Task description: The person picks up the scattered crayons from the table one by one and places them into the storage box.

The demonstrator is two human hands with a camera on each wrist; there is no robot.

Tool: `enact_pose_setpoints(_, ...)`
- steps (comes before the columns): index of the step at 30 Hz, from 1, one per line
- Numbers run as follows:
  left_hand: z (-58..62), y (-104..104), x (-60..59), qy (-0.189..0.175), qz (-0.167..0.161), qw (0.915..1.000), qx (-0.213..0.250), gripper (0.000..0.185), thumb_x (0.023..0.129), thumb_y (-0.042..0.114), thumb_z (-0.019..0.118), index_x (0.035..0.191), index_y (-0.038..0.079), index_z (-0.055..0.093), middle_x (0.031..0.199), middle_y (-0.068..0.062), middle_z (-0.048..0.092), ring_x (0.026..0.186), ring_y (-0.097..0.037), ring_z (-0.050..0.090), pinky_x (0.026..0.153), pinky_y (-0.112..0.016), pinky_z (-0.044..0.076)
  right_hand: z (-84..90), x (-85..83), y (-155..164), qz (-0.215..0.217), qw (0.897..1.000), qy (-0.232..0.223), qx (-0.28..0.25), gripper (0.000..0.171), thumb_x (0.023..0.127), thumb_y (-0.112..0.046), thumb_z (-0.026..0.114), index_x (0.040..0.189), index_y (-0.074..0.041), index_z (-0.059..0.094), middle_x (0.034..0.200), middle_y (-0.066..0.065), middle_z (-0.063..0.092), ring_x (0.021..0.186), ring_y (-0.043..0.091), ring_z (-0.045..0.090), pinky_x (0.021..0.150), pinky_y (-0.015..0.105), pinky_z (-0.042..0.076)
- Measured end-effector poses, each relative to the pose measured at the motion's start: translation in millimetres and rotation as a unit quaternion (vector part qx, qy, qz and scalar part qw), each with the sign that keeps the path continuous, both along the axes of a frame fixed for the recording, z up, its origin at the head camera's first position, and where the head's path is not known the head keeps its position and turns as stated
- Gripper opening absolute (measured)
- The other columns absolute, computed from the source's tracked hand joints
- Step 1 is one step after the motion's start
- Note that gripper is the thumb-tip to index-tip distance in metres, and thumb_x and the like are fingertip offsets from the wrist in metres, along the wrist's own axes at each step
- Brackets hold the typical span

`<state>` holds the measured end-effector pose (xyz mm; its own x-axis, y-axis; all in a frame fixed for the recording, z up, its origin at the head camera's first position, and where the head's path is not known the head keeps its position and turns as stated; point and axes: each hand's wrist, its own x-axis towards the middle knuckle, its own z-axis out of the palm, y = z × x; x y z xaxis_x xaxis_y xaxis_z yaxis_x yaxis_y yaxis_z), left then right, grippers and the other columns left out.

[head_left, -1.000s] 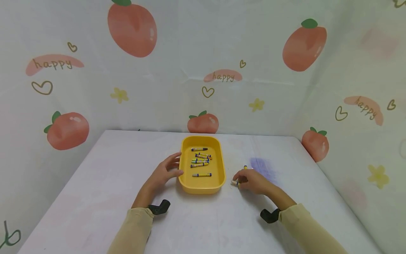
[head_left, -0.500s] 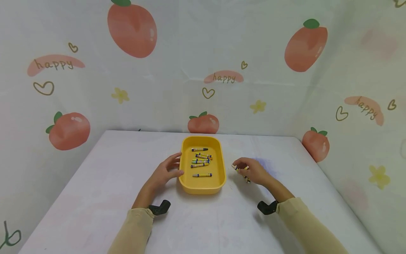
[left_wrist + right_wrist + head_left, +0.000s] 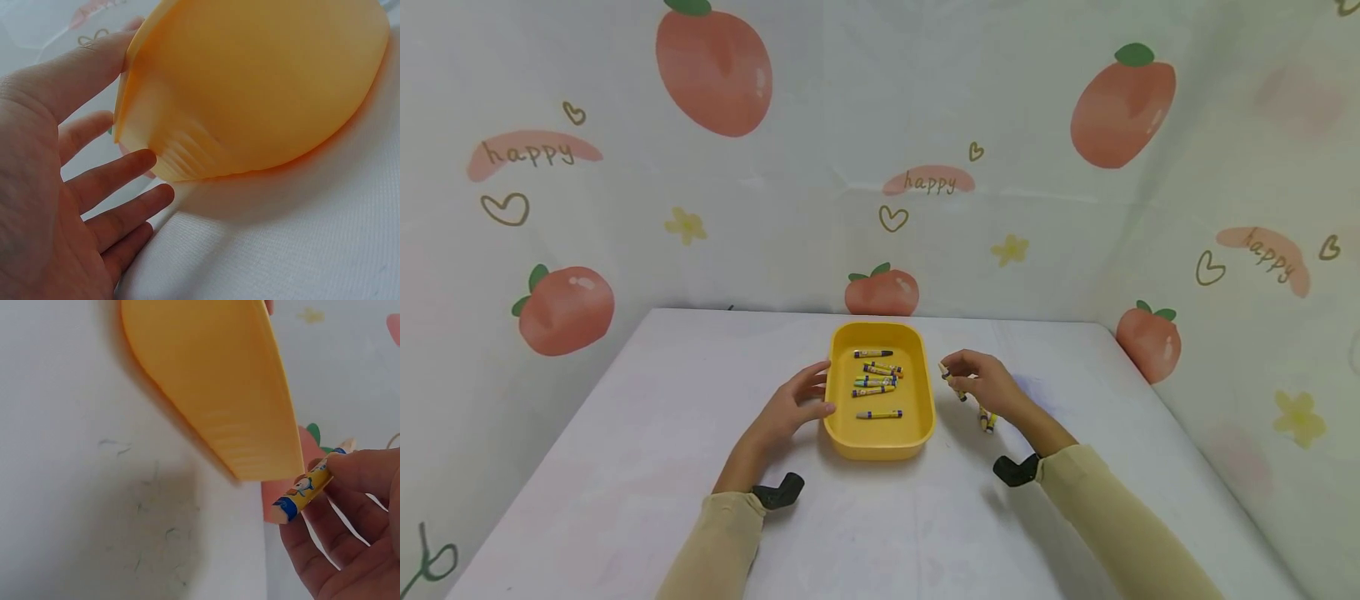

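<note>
While the right fingers (image 3: 331, 531) are pinching one crayon (image 3: 305, 487) near its end, the tray (image 3: 880, 451) is sitting just left of them, so the crayon is hanging tilted, outside the rim. Left fingers (image 3: 112, 177) are spread and relaxed, with the thumb touching the tray, not really gripping it.

Main risk: most of the crayon is projecting past the thumb, so clipping the rim could be twisting it out of the pinch, onto the worktop (image 3: 880, 525). Likely cause: crossing too low.

Second: left fingers aren't pinning the tray, so a bump from the right could be skidding it and rolling the tray crayons (image 3: 872, 391).

Third: two loose crayons (image 3: 983, 418) are lying nearer the person than the right fingers; a low wrist could be rolling them away.

Minor: a purple smudge (image 3: 1039, 392) is showing beyond the right wrist; dragging wax could be adding marks.
</note>
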<state>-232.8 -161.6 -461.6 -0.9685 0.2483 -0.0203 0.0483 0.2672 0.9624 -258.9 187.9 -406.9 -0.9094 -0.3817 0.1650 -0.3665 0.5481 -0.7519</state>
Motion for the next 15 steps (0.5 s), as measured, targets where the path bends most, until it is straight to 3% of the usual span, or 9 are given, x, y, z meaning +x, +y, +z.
enact_pose_setpoints(9,0.2,1.0,0.1,0.005,0.008,0.9999,-0.008,0.071,0.086,0.023,0.073,0.148,0.027,0.039,0.143,-0.009,0.048,0.125,-0.028,0.050,0.103,-0.049,0.041,10.4,-10.9,-20.3,-0.004,1.000,0.006,-0.009,0.033,0.091,-0.001,0.064,0.123,-0.004,0.061,0.099,0.010,0.066,0.088,0.026,0.062,0.075,0.037,0.053)
enact_pose_setpoints(15,0.4,0.2,-0.2,0.005,0.008,0.9999,-0.008,0.072,0.085,0.025,0.074,0.148,0.028,0.039,0.143,-0.008,0.048,0.124,-0.027,0.050,0.104,-0.050,0.040,14.7,-20.6,-31.2,-0.011,1.000,-0.004,-0.007,0.035,0.090,-0.002,0.063,0.125,-0.004,0.061,0.103,0.010,0.065,0.089,0.024,0.062,0.071,0.034,0.055)
